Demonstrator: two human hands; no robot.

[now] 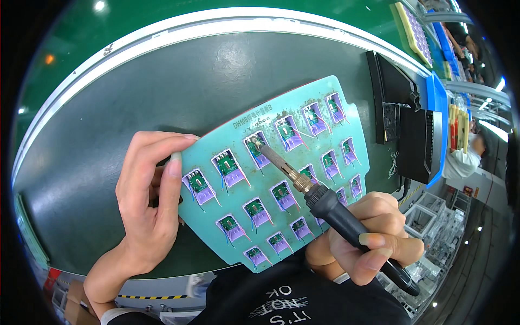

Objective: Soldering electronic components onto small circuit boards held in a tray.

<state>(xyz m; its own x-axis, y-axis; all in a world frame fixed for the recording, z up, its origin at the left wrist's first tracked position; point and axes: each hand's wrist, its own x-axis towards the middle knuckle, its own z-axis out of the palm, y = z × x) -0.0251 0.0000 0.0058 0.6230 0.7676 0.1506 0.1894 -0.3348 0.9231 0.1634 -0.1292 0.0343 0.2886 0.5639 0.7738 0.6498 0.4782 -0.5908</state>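
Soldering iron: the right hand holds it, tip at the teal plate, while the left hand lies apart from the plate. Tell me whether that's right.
The left hand is not apart from the teal plate: the head view shows it holding the plate's left edge. The right hand does hold the soldering iron, tip at the plate.

centre: turquoise board [222, 140], purple housings [234, 179], green circuit boards [226, 163], black soldering-iron handle [342, 218]; lower left: yellow-black striped tape [151, 297].

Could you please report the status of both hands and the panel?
Left hand holding teal panel at its left edge. Right hand gripping soldering iron, tip over a far-row circuit board; contact unclear. Soldering iron partly hides some pockets.
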